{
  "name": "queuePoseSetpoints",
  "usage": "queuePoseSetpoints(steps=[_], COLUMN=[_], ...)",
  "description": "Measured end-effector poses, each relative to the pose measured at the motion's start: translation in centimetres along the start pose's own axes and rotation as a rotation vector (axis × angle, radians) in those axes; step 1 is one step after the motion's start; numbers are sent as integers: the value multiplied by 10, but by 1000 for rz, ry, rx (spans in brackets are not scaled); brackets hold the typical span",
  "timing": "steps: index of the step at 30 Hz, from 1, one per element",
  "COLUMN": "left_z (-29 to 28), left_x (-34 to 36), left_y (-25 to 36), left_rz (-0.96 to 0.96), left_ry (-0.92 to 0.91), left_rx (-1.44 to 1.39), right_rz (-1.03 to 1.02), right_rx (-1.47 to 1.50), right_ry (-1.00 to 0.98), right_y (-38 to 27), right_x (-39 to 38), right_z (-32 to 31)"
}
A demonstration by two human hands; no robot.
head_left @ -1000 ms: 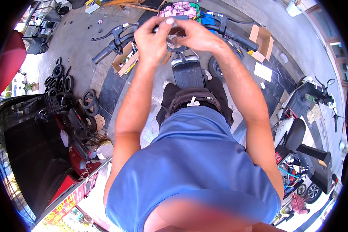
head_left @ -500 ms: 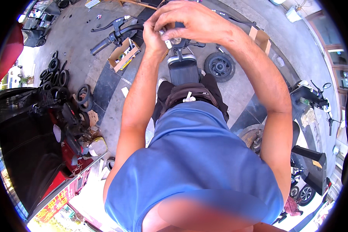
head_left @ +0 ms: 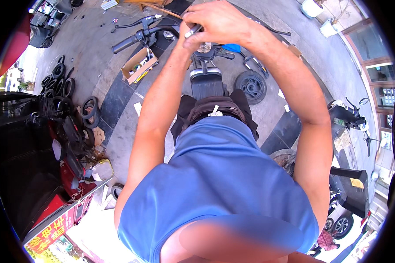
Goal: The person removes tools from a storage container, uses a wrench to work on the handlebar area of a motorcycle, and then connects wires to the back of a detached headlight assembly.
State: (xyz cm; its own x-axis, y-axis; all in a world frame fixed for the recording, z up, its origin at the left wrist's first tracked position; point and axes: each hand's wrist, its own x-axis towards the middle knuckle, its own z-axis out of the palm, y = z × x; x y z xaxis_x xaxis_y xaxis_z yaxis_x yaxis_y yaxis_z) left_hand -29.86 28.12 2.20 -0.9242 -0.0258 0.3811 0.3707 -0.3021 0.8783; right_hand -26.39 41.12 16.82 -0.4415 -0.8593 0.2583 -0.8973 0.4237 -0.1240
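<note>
Both my hands meet above the front of a two-wheeler with a black handlebar (head_left: 164,30). My right hand (head_left: 219,21) is closed, thumb and fingers pinching a short silver metal rod (head_left: 193,30); its full shape is covered. My left hand (head_left: 187,40) comes up beneath and beside it, its fingers mostly hidden behind the right hand, so their grip does not show. To the left stick out a black handlebar grip (head_left: 125,44) and a brake lever (head_left: 135,22). Below the hands is the dark ribbed, silver-edged part (head_left: 207,84) of the vehicle, between my legs.
An open cardboard box (head_left: 139,65) with small items stands on the floor at left. A black wheel (head_left: 250,87) lies at right, near a blue item (head_left: 231,47). Several tyres (head_left: 90,111) are piled at far left. Another two-wheeler (head_left: 349,115) stands at far right.
My hands have shifted slightly right, and the silver rod shows tilted in the right-hand pinch. The view has moved a little, uncovering the blue item and more of the handlebar.
</note>
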Motion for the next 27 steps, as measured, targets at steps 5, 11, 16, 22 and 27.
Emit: queuePoseSetpoints(steps=[5, 11, 16, 22, 27], left_z=[2, 1, 0, -6, 4], left_x=[-5, -2, -5, -4, 0], left_y=[-20, -27, -26, -26, -35], left_rz=[-192, -243, -225, -456, -344], left_ry=[-121, 1, -36, -6, 78], left_rx=[-325, -271, -37, -261, -201], right_rz=[381, 770, 197, 144, 85], right_rx=[114, 1660, 1858, 1010, 367], right_ry=[292, 444, 518, 20, 148], right_y=[-1, 10, -5, 47, 37], right_x=[28, -19, -44, -43, -17], right_z=[15, 23, 72, 36, 27])
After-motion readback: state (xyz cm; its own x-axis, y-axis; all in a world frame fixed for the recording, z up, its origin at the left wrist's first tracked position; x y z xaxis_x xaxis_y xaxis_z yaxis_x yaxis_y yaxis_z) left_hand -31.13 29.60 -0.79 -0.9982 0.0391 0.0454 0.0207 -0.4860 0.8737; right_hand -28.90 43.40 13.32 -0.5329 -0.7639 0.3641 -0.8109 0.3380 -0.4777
